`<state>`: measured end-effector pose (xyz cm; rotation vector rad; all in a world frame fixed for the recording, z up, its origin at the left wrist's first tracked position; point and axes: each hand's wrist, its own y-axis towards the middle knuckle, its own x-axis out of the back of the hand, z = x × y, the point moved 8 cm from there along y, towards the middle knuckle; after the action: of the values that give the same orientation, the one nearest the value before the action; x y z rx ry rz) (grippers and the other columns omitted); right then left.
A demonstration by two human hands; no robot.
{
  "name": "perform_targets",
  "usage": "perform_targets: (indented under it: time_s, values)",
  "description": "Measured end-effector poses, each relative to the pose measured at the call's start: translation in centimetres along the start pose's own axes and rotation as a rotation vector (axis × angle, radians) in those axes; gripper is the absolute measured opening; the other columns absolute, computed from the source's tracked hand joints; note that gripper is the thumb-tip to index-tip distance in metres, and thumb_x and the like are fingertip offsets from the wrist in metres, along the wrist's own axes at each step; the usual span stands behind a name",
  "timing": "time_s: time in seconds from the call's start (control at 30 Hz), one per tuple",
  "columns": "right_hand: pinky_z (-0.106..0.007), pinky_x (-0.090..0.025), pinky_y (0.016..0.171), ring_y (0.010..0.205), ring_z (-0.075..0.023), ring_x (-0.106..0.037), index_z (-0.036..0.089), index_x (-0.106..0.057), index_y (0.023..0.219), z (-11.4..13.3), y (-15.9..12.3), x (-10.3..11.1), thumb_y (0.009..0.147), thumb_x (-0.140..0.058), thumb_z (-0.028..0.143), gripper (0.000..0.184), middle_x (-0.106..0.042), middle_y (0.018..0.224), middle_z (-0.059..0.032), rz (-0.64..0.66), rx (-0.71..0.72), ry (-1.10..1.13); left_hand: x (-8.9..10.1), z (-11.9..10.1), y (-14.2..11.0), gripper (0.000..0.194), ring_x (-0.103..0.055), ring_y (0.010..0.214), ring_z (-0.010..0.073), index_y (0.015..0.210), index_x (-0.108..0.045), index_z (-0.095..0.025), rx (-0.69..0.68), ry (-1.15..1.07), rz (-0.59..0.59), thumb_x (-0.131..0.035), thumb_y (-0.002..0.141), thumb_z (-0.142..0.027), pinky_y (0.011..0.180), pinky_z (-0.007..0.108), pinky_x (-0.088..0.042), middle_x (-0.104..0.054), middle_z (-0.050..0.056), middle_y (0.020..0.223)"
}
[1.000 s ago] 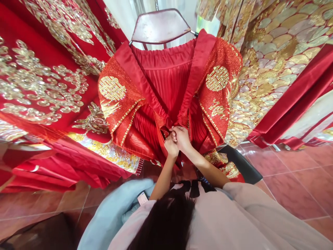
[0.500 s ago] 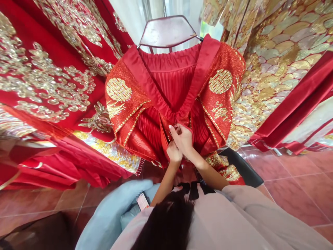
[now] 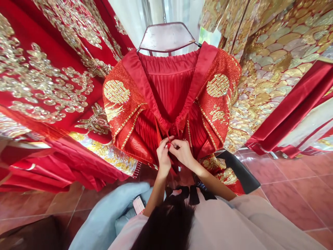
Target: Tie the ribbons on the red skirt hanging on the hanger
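Note:
A red jacket (image 3: 171, 90) with gold embroidered emblems hangs on a hanger (image 3: 168, 36) in front of me, its front edges meeting at the waist. My left hand (image 3: 163, 156) and my right hand (image 3: 182, 152) are pressed together just below that meeting point. Both pinch thin red ties (image 3: 168, 143) at the jacket's closure. The fingertips touch each other around the ties. A pleated red lining shows between the open collar bands.
Red garments with silver-gold embroidery (image 3: 44, 86) hang at the left, a gold scale-patterned garment (image 3: 273, 62) at the right. A light blue cloth (image 3: 109, 215) lies at my lower left. A dark object (image 3: 239, 170) sits on the red tiled floor (image 3: 291, 194).
Both hands have moved down from the closure and now pinch the ties between fingertips. The jacket's front edges look gathered tighter at the waist.

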<state>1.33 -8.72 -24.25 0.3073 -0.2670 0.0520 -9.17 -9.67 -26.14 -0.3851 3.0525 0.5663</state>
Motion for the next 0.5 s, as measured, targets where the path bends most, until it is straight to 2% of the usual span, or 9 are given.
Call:
perform_targets:
  time_s: [0.1,0.17,0.2,0.23,0.33,0.37,0.43,0.5]
  values:
    - [-0.021,-0.027,0.054,0.048,-0.0065,-0.033,0.015,-0.05,0.055,1.1,0.1,0.8,0.08,-0.05,0.026,0.027,-0.043,0.051,0.0025,0.074,0.08,-0.162,-0.6,-0.1,0.4,0.041,-0.064,0.087,0.0217,0.089,-0.067,-0.013,0.073,-0.109,0.096,-0.044,0.087,-0.047,0.085,0.034,-0.05,-0.067,0.011,0.089]
    - [-0.022,-0.025,0.054,0.047,-0.0067,-0.034,0.015,-0.054,0.056,1.8,0.5,1.5,0.083,-0.05,0.028,0.03,-0.045,0.05,0.0021,0.17,0.111,-0.249,-0.2,-0.2,0.8,0.038,-0.063,0.079,0.0186,0.081,-0.065,-0.013,0.064,-0.082,0.044,-0.052,0.085,-0.049,0.078,0.03,-0.051,-0.066,0.008,0.081]
    - [-0.022,-0.025,0.054,0.047,-0.0069,-0.036,0.016,-0.056,0.056,2.2,0.9,2.1,0.084,-0.051,0.03,0.031,-0.047,0.05,0.0018,0.175,0.111,-0.266,0.0,-0.2,0.9,0.037,-0.061,0.075,0.0169,0.077,-0.063,-0.014,0.052,-0.069,0.013,-0.055,0.084,-0.049,0.075,0.027,-0.05,-0.064,0.006,0.077]
    - [-0.022,-0.026,0.053,0.047,-0.0073,-0.038,0.016,-0.059,0.059,2.4,1.4,3.0,0.084,-0.052,0.033,0.031,-0.049,0.051,0.0015,0.128,0.104,-0.272,0.2,-0.2,1.0,0.037,-0.06,0.072,0.0153,0.074,-0.061,-0.014,0.042,-0.067,-0.015,-0.054,0.084,-0.049,0.071,0.025,-0.049,-0.063,0.005,0.074]
    - [-0.021,-0.029,0.054,0.049,-0.0084,-0.043,0.017,-0.065,0.073,2.7,3.0,5.6,0.08,-0.059,0.04,0.025,-0.054,0.055,0.0005,-0.128,0.073,-0.246,0.1,-0.1,0.8,0.041,-0.056,0.063,0.0123,0.071,-0.057,-0.014,0.045,-0.078,-0.033,-0.051,0.086,-0.052,0.065,0.023,-0.048,-0.058,0.002,0.066]
    - [-0.021,-0.029,0.053,0.048,-0.0081,-0.042,0.016,-0.064,0.072,2.6,3.3,5.6,0.081,-0.059,0.039,0.025,-0.054,0.054,0.0007,-0.145,0.076,-0.236,-0.1,0.0,0.7,0.041,-0.055,0.061,0.012,0.072,-0.057,-0.014,0.057,-0.082,-0.025,-0.051,0.086,-0.052,0.064,0.022,-0.048,-0.057,0.002,0.065]
    - [-0.021,-0.027,0.051,0.044,-0.0071,-0.038,0.016,-0.06,0.062,2.2,3.7,4.3,0.085,-0.053,0.037,0.031,-0.051,0.05,0.0011,-0.062,0.098,-0.206,-0.4,0.2,0.2,0.041,-0.056,0.059,0.0118,0.075,-0.059,-0.014,0.093,-0.103,-0.011,-0.053,0.084,-0.053,0.063,0.023,-0.048,-0.057,0.002,0.063]
    - [-0.021,-0.029,0.05,0.044,-0.0073,-0.04,0.015,-0.056,0.057,1.5,3.2,3.1,0.087,-0.047,0.034,0.037,-0.052,0.05,0.0001,-0.004,0.092,-0.134,-0.8,0.6,-0.3,0.042,-0.057,0.058,0.0121,0.076,-0.061,-0.013,0.141,-0.121,0.003,-0.057,0.081,-0.054,0.061,0.022,-0.049,-0.058,0.002,0.062]
